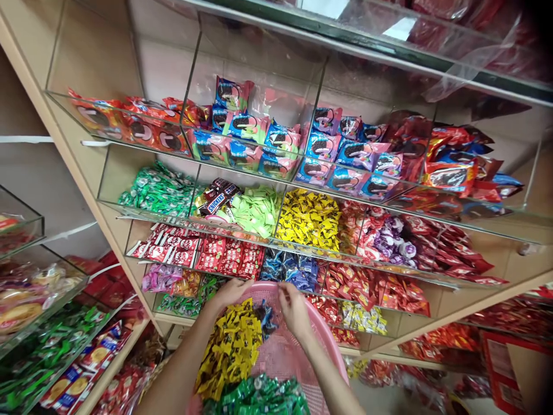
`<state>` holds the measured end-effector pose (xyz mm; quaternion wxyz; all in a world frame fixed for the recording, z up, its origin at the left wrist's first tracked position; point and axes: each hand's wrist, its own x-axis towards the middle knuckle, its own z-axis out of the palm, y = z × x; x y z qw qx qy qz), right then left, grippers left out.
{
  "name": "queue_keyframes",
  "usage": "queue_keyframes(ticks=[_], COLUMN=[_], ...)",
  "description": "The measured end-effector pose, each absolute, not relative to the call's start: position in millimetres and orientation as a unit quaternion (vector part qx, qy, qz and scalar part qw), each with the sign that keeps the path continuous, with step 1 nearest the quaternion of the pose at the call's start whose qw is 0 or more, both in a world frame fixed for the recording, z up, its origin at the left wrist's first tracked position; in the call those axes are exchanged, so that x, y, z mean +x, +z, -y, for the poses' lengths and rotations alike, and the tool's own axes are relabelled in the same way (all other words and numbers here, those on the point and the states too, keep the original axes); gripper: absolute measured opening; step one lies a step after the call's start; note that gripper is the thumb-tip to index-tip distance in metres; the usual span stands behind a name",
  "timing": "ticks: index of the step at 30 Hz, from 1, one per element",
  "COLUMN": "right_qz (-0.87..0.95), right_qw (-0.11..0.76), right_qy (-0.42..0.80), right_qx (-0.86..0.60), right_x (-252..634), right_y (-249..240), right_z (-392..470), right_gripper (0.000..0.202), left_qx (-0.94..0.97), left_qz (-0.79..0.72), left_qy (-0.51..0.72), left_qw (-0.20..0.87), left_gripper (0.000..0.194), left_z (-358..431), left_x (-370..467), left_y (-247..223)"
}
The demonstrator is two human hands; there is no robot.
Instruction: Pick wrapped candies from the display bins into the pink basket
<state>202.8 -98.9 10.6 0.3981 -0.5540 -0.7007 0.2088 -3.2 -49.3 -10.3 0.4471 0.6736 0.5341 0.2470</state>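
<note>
A pink plastic basket (326, 328) is in front of me, below the shelves. Yellow-wrapped candies (235, 346) fill its left side, green-wrapped candies (261, 396) lie nearest me, and a few blue-wrapped candies (266, 318) sit near the far rim. My left hand (233, 292) is at the far left rim, its fingers pointing toward the shelf; what they hold, if anything, is not clear. My right hand (294, 308) is over the far right part of the basket, fingers bent beside the rim, and its fingertips are too blurred to tell what is in them.
Glass-fronted shelves (242, 233) rise ahead, with compartments of wrapped snacks: green candies (159, 187), yellow candies (309, 219), blue packets (300, 271) and red packets (231, 256). More shelving with snacks stands at the left. A red box (501, 369) is at the lower right.
</note>
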Motion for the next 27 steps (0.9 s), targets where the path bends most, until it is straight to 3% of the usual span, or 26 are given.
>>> queue_keyframes(ticks=[3, 6, 11, 27], right_qz=[0.707, 0.706, 0.700, 0.708], right_qw=[0.367, 0.261, 0.098, 0.088], right_qy=[0.110, 0.019, -0.026, -0.024], right_qx=[-0.594, -0.658, -0.707, -0.700], right_x=[214.7, 222.4, 220.3, 220.7], right_y=[31.0, 35.7, 29.5, 28.0], right_z=[75.3, 53.9, 36.4, 23.4], right_gripper=[0.025, 0.028, 0.036, 0.034], left_qx=[0.671, 0.672, 0.672, 0.656], left_qz=[-0.531, -0.526, -0.523, -0.534], left_qy=[0.247, 0.250, 0.254, 0.268], left_qw=[0.453, 0.457, 0.458, 0.461], left_gripper=[0.054, 0.054, 0.055, 0.057], left_z=[48.5, 46.9, 45.2, 49.3], left_x=[-4.0, -4.5, -4.9, -3.9], left_y=[-11.8, -15.1, -18.5, -15.3])
